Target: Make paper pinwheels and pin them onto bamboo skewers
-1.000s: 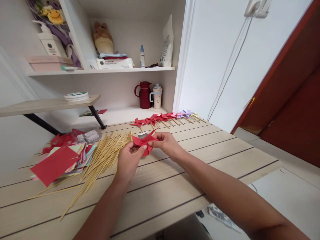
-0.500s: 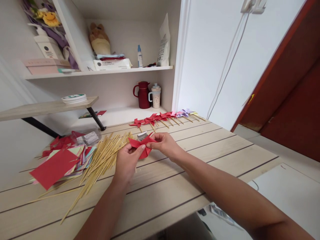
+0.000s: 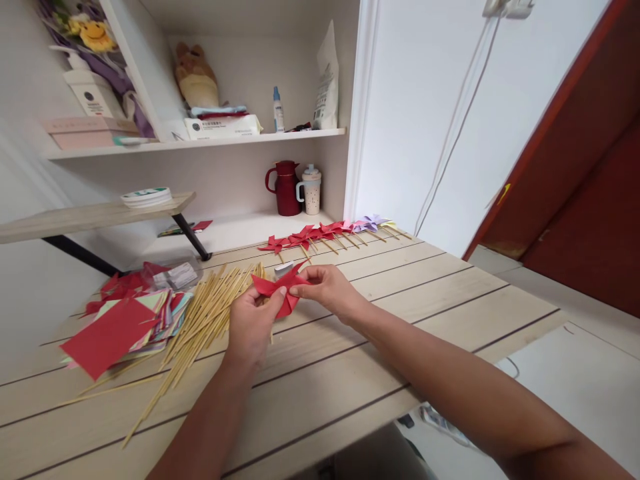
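A red paper pinwheel is held up over the table between my two hands. My left hand pinches its left side, thumb on the middle of the paper. From the right, my right hand closes thumb and fingers on it close to the centre. A short piece of stick shows just below the pinwheel, though how it joins the paper is hidden. Right behind the paper stands a small white box, partly covered. Left of my hands lies a spread heap of thin wooden sticks.
Square coloured papers are stacked at the left, a red sheet on top. Finished pinwheels on sticks line the table's far edge. Behind them stand a red jug and a speckled cup. A small raised shelf overhangs the back left.
Both hands and the pinwheel have shifted very slightly left in the picture, and the camera view has moved a little. The grip on the pinwheel looks the same.
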`<state>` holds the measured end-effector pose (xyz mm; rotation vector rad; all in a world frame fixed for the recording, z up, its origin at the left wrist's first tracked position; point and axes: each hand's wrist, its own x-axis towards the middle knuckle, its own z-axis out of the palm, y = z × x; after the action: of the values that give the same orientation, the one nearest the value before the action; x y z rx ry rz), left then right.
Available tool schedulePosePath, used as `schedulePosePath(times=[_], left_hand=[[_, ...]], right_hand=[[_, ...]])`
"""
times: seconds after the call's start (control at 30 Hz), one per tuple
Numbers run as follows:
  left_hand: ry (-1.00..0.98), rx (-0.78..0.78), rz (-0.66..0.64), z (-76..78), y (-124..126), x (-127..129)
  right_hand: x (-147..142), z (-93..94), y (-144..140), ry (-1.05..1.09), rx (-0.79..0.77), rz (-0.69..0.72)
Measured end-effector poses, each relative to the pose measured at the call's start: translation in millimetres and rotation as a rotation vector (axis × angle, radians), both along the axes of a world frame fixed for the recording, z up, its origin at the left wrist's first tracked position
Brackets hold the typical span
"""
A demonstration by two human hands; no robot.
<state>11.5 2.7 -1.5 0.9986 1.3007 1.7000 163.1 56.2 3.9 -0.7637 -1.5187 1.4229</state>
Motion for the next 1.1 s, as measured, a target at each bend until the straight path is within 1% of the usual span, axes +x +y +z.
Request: schedulePosePath(times=[0.1,0.17,0.33,0.47,0.53,0.63,0.73,0.97,1.03,1.1], left_hand=[[-0.056,0.007,0.052,0.0,1.2,-2.5],[-0.1,0.01,0.07,0.0,1.9,-5.3],[-0.196,0.006,0.09,-1.4,5.0,-15.0],[-0.325,-0.02,0.117,-3.5,8.7,-26.4],[-0.366,-0.027,0.131,-4.7,10.1,-33.1],[-0.379,-0.019,0.149,-5.8,11.5,-41.6],[-0.394,0.012,0.158,-5.3,12.4,-46.8],[-0.428,0.065,0.145,-3.6,14.0,-50.3],[-0.43,0.064,0.137,-4.8,14.2,-50.0],[-0.429,0.059,0.128,-6.5,14.0,-49.4]], right_hand=[[0.1,0.9,0.8,0.022,0.003,-0.008],[1.4,2.6,2.4,0.04,0.017,-0.043],[9.4,5.9,11.9,0.093,0.071,-0.209],[19.5,5.4,23.5,0.155,0.115,-0.317],[24.1,4.6,29.0,0.187,0.107,-0.403],[28.5,2.1,35.6,0.2,0.094,-0.463],[28.4,-4.3,40.5,0.129,0.122,-0.482],[17.9,-27.2,45.4,-0.129,0.208,-0.429],[14.5,-28.5,45.6,-0.212,0.263,-0.419],[10.0,-25.7,47.2,-0.302,0.331,-0.401]])
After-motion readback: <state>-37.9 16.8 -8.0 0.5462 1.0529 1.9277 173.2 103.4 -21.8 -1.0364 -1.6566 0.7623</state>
